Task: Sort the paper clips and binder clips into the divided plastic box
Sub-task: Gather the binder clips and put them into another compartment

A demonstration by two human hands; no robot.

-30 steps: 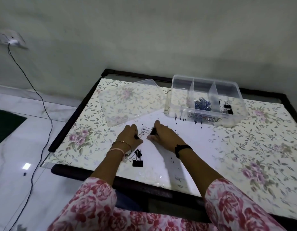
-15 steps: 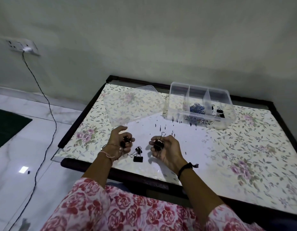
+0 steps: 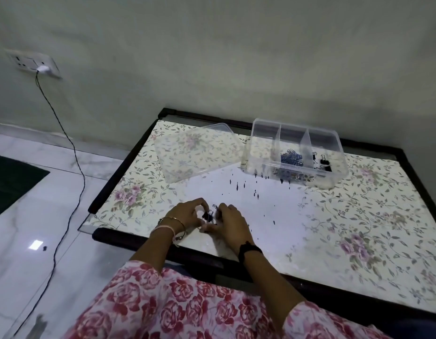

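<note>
Near the table's front edge my left hand and my right hand meet, fingers curled, around a black binder clip whose wire handles stick up between them. Both sets of fingertips touch it. What lies inside the palms is hidden. At the back stands the clear divided plastic box. Its middle compartment holds blue paper clips, its right compartment holds black binder clips, and its left compartment looks bare.
The box's clear lid lies flat to the left of the box. The table has a floral glass top and a dark raised frame. A black cable runs from a wall socket down to the floor on the left.
My hands, each holding a binder clip half a second ago, have come together low over the clip that lay on the table between them. The camera has tilted up slightly.
</note>
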